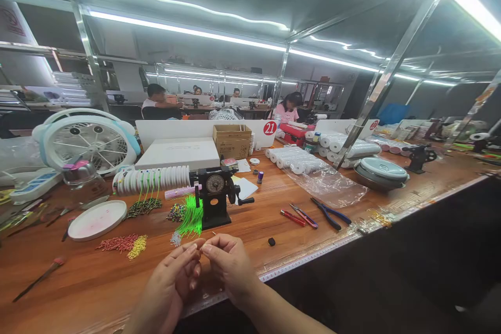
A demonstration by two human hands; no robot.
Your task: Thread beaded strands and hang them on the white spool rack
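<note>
Near the table's front edge, my left hand [172,276] and my right hand [233,266] meet fingertip to fingertip. Both are closed in a pinch, and whatever lies between the fingers is too small to make out. Just beyond them stands a black hand-cranked winder [214,193] with a row of white rings [156,180] on its shaft. Bright green strands [191,216] lie beside its base. To the left are a heap of small red pieces [119,243] and a heap of small yellow pieces [138,247]. Dark beaded strands [144,207] hang below the rings.
Red-handled tool [293,217], tweezers [304,216] and pliers [332,214] lie to the right, near a small black block [271,241]. A white round tray [97,220], a brush [38,279] and a fan [88,141] are left. Wrapped white rolls [291,158] lie farther back. Other people sit beyond.
</note>
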